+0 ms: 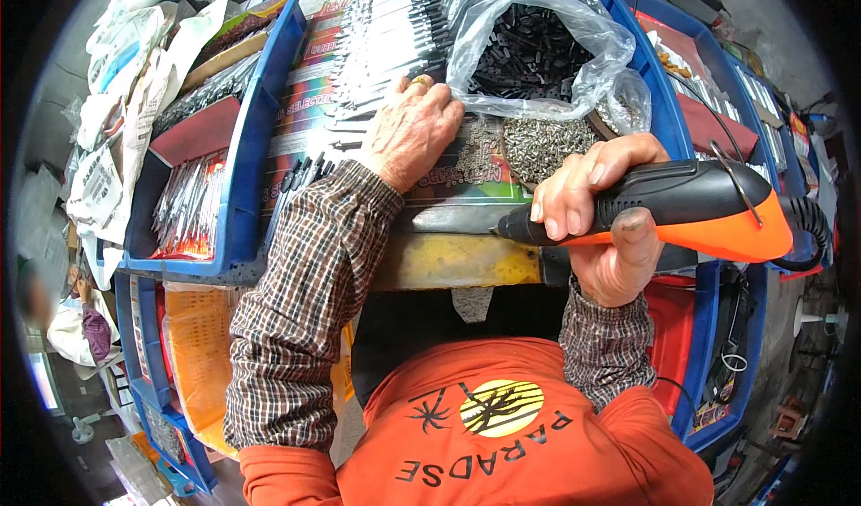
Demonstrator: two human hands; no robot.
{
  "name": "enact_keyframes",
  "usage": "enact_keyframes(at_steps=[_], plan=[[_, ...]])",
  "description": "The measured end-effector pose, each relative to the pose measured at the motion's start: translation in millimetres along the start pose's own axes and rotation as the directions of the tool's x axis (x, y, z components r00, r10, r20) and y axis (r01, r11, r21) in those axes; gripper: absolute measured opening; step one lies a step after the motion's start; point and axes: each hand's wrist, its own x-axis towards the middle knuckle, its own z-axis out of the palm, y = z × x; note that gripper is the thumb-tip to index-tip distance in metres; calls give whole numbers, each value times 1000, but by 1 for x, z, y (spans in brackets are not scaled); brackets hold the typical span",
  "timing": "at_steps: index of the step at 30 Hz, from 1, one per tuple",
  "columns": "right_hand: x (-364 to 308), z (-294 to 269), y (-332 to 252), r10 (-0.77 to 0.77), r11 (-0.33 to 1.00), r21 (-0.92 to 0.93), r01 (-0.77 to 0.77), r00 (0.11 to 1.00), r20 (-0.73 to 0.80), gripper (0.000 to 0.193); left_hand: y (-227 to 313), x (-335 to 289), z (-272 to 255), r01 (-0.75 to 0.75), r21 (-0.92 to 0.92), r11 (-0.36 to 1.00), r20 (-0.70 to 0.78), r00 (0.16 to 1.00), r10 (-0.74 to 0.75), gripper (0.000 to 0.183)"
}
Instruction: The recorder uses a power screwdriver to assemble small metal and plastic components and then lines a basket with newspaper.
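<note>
In my right hand (605,210) is an orange and black electric screwdriver (700,196), lying sideways with its dark nose toward the left. My fingers wrap over its body and the thumb presses from below. My left hand (414,131) rests on the table with curled fingers; the fingertips are hidden and whatever they pinch cannot be made out. It lies at the near end of a long row of slim white and black pen-like parts (390,35). Beside it on the right, small silver metal pieces (547,145) are heaped, with a scatter of tiny ones between.
Behind the metal heap sits a clear plastic bag (462,35) of small black parts (534,53). Blue bins stand left (235,237) and right (619,8), holding slim parts and packets. A yellow table edge (457,262) runs in front of me. An orange basket (199,344) is lower left.
</note>
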Motion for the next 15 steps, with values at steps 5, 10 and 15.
enact_keyframes(at_steps=[5, 10, 15], plan=[[0, -2, 0, -7, 1000, -19, 7, 1000, 17, 43, 1, 0, -1, 22, -12, 1000, 34, 999, -21, 10], [-1, 1, -1, 1, 1000, -26, -1, 1000, 9, 43, -3, -3, 0, 13, -52, 999, 10, 1000, -13, 9], [-1, 1, -1, -8, 1000, -26, 8, 1000, -9, 44, -3, -1, 1, 9, -69, 998, 26, 1000, -7, 8]])
